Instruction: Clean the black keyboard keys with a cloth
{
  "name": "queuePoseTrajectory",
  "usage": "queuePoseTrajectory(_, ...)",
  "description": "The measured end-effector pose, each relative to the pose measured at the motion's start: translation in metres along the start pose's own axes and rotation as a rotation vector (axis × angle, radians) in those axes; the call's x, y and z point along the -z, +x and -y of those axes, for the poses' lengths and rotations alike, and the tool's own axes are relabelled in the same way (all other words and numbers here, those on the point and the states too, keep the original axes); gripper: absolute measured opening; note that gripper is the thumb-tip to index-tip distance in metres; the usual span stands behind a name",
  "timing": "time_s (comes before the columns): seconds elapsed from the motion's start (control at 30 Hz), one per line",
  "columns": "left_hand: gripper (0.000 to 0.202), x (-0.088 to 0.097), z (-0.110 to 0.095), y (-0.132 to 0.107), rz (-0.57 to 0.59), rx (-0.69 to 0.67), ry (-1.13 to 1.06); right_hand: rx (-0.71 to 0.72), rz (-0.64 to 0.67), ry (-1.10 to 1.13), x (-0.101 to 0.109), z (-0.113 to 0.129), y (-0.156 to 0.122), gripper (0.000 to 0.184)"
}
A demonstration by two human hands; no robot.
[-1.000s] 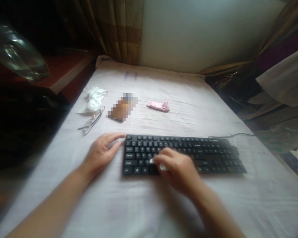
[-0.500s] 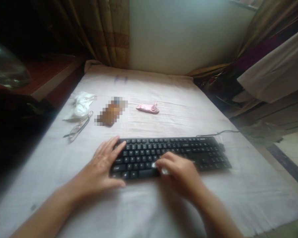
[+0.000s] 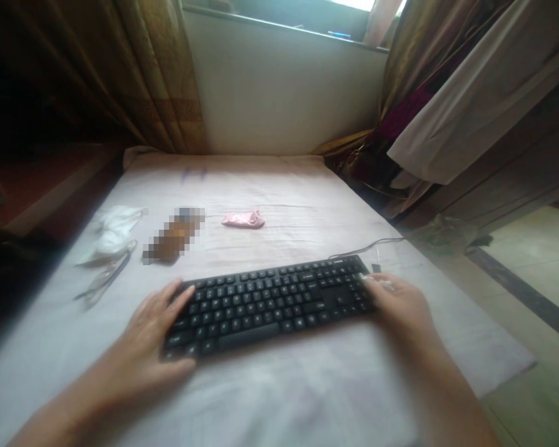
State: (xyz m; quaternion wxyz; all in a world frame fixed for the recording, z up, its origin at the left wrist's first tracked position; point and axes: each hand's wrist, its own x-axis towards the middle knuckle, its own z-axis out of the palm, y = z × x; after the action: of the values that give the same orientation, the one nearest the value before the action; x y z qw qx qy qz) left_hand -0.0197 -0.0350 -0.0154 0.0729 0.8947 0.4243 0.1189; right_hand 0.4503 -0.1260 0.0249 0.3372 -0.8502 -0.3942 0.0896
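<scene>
A black keyboard [image 3: 271,308] lies face up, slightly aslant

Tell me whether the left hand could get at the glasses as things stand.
Likely yes: the glasses lie ahead and to the left of the left hand, with no object showing between them. That hand would first have to leave the keyboard's left end.
</scene>
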Motion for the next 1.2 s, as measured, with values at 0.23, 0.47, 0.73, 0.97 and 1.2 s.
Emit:
queuePoseTrajectory(0.23,0.087,0.019,0.035,-0.009,-0.010,0.079,0.044,0.106,0.185,-0.078,-0.005,0.025,-0.003,0.025)
queuePoseTrajectory(0.47,0.080,0.004,0.006,0.000,-0.130,0.141,0.005,0.551,0.224,-0.357,-0.026,0.056,-0.003,0.018)
queuePoseTrajectory(0.73,0.075,0.002,-0.003,0.001,-0.175,0.194,-0.046,0.662,0.220,-0.320,-0.024,0.043,-0.021,0.017)
queuePoseTrajectory(0.97,0.075,0.003,-0.001,-0.001,-0.181,0.218,-0.072,0.707,0.342,-0.224,-0.021,0.054,-0.014,0.017)
queuePoseTrajectory(1.2,0.072,0.002,-0.008,0.001,-0.220,0.212,-0.123,0.794,0.373,-0.182,-0.049,0.079,-0.023,0.019)
